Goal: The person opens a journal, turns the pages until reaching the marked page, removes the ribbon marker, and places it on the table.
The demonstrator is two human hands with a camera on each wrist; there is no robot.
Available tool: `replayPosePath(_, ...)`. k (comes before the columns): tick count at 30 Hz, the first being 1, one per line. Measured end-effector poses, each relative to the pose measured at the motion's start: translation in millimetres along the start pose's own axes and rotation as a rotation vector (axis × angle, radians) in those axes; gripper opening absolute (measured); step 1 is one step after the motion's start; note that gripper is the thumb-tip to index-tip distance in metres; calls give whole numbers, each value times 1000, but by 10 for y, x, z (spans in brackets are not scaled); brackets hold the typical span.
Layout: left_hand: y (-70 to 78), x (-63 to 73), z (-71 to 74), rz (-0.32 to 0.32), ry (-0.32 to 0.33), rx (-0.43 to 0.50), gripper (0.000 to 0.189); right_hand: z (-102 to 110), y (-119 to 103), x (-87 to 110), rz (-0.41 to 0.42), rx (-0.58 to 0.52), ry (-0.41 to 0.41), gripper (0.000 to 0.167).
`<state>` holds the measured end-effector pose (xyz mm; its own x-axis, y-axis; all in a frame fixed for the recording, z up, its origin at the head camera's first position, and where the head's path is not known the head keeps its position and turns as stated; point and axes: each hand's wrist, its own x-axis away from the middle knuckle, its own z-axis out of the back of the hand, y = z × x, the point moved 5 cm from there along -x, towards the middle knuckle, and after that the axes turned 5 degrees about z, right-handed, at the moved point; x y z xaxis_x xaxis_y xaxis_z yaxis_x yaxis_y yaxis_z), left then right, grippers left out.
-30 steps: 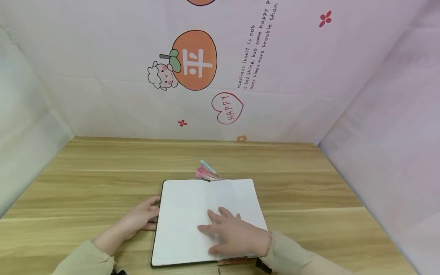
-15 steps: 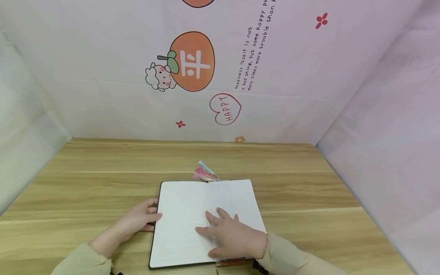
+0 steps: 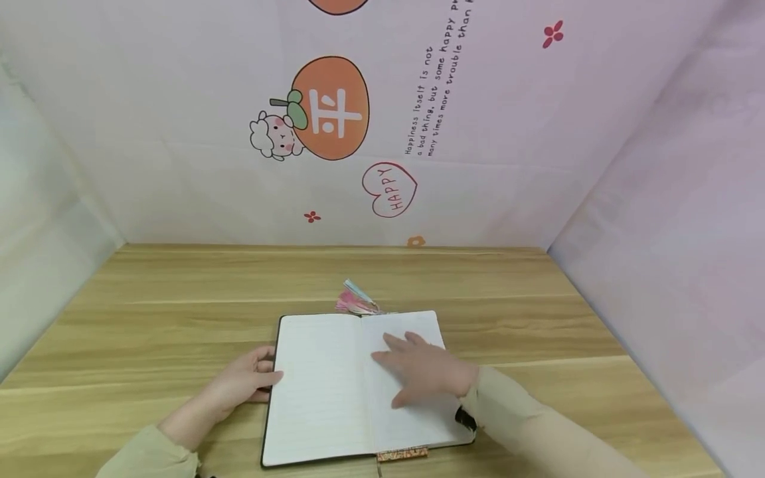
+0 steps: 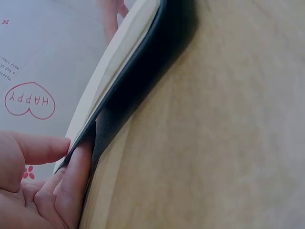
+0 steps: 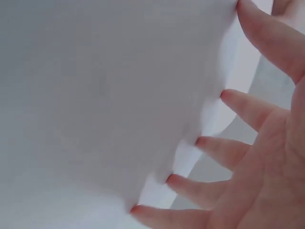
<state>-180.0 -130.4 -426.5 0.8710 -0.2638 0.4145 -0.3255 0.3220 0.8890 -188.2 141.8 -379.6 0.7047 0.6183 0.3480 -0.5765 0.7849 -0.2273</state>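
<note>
An open notebook point(image 3: 319, 392) with a black cover and white, faintly lined pages lies on the table. At its left edge, my left hand point(image 3: 242, 382) pinches the cover and pages, thumb on top and fingers underneath. The left wrist view shows the fingers point(image 4: 78, 174) under the black cover point(image 4: 138, 81), which is lifted a little from the wood. My right hand point(image 3: 424, 368) is spread over the right page, and in the right wrist view its fingertips point(image 5: 202, 141) touch the paper.
A pink and pale blue tassel point(image 3: 355, 302) sticks out past the notebook's top edge. Below its bottom edge shows a patterned orange-brown strip point(image 3: 403, 455). Printed white cloth walls point(image 3: 478, 199) enclose the wooden table point(image 3: 209, 285) at the back and both sides.
My right hand has slid up and to the right, from near the centre fold onto the right page. My left thumb has come down over the left page's edge.
</note>
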Motion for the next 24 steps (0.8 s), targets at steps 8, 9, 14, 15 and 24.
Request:
replayPosePath(8,-11,-3,0,3,11,1,60,156,431,-182,-59,-103,59,91)
replayPosePath(9,-8,-5,1,2,10,-5,61,162,464,-204,-64,-119,67,92)
replayPosePath(14,-15,-19,-2,19,32,-8,59,202,545,-295,-98,-166,101,93)
replayPosePath(15,-15,-21,-4,20,33,-12,59,209,553,-307,-113,-175,101,94)
replayPosePath(24,-10,-18,-16,32,54,-16,58,230,617,-343,-203,105,68,98)
